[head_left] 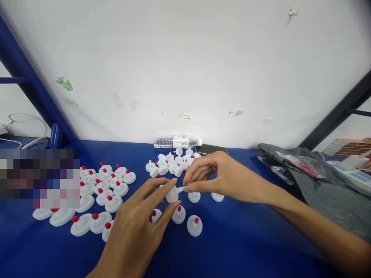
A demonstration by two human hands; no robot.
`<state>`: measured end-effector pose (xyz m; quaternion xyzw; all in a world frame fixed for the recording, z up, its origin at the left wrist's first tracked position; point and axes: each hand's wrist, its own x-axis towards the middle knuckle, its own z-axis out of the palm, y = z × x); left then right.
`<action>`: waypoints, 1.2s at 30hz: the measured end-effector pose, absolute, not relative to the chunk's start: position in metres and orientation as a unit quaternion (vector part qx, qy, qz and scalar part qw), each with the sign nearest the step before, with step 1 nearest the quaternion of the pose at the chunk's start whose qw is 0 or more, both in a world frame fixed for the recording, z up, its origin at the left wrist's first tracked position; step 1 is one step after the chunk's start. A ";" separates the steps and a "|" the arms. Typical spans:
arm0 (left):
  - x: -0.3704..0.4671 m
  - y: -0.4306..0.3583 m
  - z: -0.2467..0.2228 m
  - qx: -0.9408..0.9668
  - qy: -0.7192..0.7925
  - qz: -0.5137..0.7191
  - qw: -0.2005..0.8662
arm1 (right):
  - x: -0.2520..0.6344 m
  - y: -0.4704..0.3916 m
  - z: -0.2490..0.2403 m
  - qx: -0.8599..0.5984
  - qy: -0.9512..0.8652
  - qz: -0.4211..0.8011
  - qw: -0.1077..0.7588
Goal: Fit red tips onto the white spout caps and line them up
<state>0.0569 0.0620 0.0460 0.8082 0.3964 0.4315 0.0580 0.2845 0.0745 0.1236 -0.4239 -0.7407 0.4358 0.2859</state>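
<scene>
My left hand [142,216] grips a white plastic cap [172,195] by its rim between thumb and fingers. The cap is tilted, its narrow spout pointing right. At the spout's tip, my right hand [207,173] has thumb and index finger pinched together; whatever lies between them is too small to make out. Below and beside the hands, white caps with red tips, such as this near one [194,226], stand on the blue table [232,239]. Behind the hands is a pile of white caps [171,164] without visible order.
Many red-tipped white caps [102,196] stand in a group at the left. A clear bottle [178,141] lies by the wall, with a dark flat object [213,148] beside it. Grey plastic bags [324,193] cover the right side. A blurred patch hides the far left.
</scene>
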 end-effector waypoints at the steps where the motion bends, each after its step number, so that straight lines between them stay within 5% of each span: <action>1: 0.057 0.062 0.046 0.811 0.390 0.432 0.053 | 0.284 0.074 0.123 -0.425 -0.739 0.438 0.285; 15: 0.056 0.058 0.045 0.848 0.321 0.415 -0.077 | 0.284 0.074 0.119 -0.428 -0.688 0.520 0.270; 36: 0.061 0.055 0.055 0.793 0.413 0.445 0.057 | 0.302 0.093 0.116 -0.395 -0.596 0.659 0.234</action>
